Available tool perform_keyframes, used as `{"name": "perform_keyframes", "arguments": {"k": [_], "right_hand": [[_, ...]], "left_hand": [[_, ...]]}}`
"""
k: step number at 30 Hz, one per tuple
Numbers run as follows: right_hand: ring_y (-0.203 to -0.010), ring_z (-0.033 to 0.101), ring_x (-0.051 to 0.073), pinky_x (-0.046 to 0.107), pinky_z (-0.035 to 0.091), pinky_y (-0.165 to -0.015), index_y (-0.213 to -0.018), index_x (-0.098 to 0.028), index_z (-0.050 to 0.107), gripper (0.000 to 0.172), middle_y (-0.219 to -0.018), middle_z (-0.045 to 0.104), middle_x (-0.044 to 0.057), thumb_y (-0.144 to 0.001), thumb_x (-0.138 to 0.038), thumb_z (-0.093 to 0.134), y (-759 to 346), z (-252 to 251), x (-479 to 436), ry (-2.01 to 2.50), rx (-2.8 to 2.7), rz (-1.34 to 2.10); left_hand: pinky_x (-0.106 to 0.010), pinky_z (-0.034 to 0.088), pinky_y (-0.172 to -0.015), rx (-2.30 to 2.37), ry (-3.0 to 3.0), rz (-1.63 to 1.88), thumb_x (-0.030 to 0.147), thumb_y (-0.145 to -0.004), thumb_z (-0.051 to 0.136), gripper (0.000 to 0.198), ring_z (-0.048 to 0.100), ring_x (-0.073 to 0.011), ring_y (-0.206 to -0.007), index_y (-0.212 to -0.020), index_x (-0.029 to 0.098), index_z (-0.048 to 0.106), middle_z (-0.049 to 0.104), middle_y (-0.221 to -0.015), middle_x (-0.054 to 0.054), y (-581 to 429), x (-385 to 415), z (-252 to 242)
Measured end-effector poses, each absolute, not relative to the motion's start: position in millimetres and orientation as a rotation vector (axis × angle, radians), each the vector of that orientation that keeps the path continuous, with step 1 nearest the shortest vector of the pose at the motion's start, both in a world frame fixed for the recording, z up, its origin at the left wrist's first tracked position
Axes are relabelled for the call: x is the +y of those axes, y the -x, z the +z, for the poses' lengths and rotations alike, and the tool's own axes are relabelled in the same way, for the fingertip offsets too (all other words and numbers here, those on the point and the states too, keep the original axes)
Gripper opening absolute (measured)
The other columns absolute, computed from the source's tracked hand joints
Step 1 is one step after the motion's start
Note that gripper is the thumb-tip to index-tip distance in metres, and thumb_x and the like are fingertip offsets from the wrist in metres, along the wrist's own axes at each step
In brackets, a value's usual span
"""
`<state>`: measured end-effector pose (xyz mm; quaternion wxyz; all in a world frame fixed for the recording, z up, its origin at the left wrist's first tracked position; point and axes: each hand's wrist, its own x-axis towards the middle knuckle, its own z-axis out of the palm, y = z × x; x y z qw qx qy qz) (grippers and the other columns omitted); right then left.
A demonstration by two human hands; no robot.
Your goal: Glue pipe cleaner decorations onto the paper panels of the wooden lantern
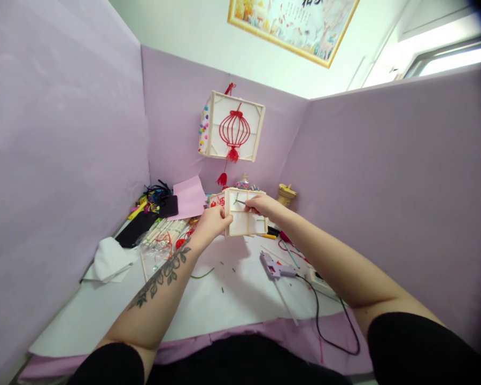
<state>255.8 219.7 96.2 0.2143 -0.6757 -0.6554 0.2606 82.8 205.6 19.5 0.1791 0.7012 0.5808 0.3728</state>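
Gripping a box: left hand; pinching a thin tool: right hand. A jar holds colourful bits.

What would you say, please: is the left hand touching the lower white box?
Touching: the head view shows the left hand gripping the lower white box, thumb against its frame.

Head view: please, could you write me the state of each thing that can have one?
Small box: held above the table
Left hand: gripping the box's side
Right hand: pinching a thin tool
Upper box: hanging
Glue gun: lying down, cord attached; whether hot, cannot tell
White cloth: crumpled
Green strip: curved, loose
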Motion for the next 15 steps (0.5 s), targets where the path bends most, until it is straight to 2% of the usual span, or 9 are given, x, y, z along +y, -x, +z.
{"name": "perform_keyframes", "arguments": {"k": [8, 15], "right_hand": [[-0.046, 0.035, 0.009, 0.026, 0.026, -0.050, -0.060, -0.015, 0.061, 0.017, -0.046, 0.042, -0.003, -0.076, -0.018, 0.055, -257, 97, 221, 1.853, -1.852, 0.650], [-0.053, 0.043, 0.011, 0.025, 0.030, -0.054, -0.071, -0.016, 0.066, 0.023, -0.056, 0.050, -0.002, -0.080, -0.034, 0.055, -276, 90, 210, 1.768, -1.917, 0.631]], "left_hand": [[-0.026, 0.038, -0.056, 1.632, -1.979, 1.071, 0.042, -0.073, 0.058, 0.023, 0.059, -0.0166, -0.064, -0.067, 0.020, 0.055, 0.065, -0.068, -0.001, -83, 207, 16], [-0.026, 0.039, -0.057, 1.631, -1.973, 1.070, 0.042, -0.074, 0.059, 0.023, 0.059, -0.0167, -0.065, -0.067, 0.020, 0.056, 0.066, -0.068, -0.002, -82, 207, 16]]}}
